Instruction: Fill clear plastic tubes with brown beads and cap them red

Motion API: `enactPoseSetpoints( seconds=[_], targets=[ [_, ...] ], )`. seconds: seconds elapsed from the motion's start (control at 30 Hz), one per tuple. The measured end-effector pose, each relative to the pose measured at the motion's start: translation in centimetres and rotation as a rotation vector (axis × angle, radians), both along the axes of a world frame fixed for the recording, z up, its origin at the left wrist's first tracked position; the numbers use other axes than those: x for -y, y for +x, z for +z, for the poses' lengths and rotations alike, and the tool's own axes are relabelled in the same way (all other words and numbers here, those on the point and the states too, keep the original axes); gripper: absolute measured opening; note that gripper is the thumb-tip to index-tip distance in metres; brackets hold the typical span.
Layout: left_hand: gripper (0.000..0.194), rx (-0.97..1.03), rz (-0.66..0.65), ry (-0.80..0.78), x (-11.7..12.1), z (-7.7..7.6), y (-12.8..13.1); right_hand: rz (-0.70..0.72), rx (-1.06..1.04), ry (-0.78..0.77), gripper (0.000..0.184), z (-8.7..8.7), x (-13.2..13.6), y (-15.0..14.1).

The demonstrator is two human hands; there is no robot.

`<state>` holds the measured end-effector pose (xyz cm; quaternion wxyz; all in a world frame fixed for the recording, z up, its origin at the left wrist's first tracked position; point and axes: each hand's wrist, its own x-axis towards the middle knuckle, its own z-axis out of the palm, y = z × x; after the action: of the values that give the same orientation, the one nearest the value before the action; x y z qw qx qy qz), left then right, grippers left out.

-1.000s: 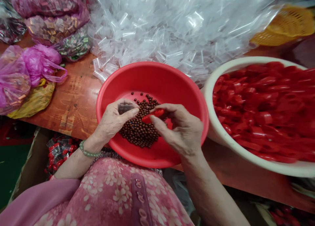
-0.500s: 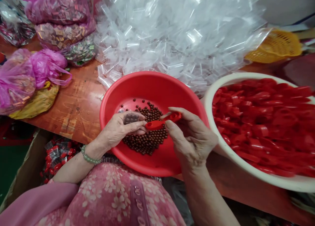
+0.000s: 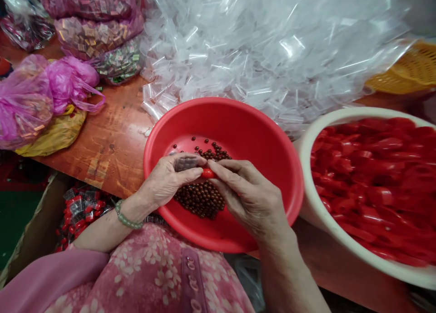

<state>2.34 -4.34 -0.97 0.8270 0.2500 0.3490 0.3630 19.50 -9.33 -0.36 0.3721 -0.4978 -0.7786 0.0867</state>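
My left hand (image 3: 160,179) is closed on a small clear plastic sleeve (image 3: 186,163) with dark brown balls inside. A red plastic cap piece (image 3: 208,173) sits at the open end of the sleeve, pinched by the fingertips of my right hand (image 3: 254,195), which hide most of it. Whether the cap is fully seated cannot be seen. Both hands are over a red basin (image 3: 259,117), where loose brown balls (image 3: 200,201) lie heaped on the bottom.
A white tub (image 3: 306,167) of red plastic pieces (image 3: 378,190) stands at the right. Clear sleeves (image 3: 238,54) are piled behind the basin, beside a yellow basket (image 3: 405,70). Pink bags (image 3: 73,83) sit left on the wooden table (image 3: 112,136). Below, a box holds red-capped packs (image 3: 80,213).
My right hand has moved left along the red cap piece, and its fingers now cover the ring end that showed before. The view has shifted slightly left.
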Motion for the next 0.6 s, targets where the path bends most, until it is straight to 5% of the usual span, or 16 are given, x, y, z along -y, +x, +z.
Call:
enactPoseSetpoints(
  seconds=[0.43,0.6],
  targets=[
    [0.027,-0.025,0.033,-0.021,0.1,-0.3,-0.3,0.09,0.471,0.184,0.071,-1.6,-0.6,0.0],
    [0.027,-0.029,0.005,0.055,0.2,-0.2,-0.4,0.111,0.253,0.114,0.055,-0.6,-1.0,0.4]
  ],
)
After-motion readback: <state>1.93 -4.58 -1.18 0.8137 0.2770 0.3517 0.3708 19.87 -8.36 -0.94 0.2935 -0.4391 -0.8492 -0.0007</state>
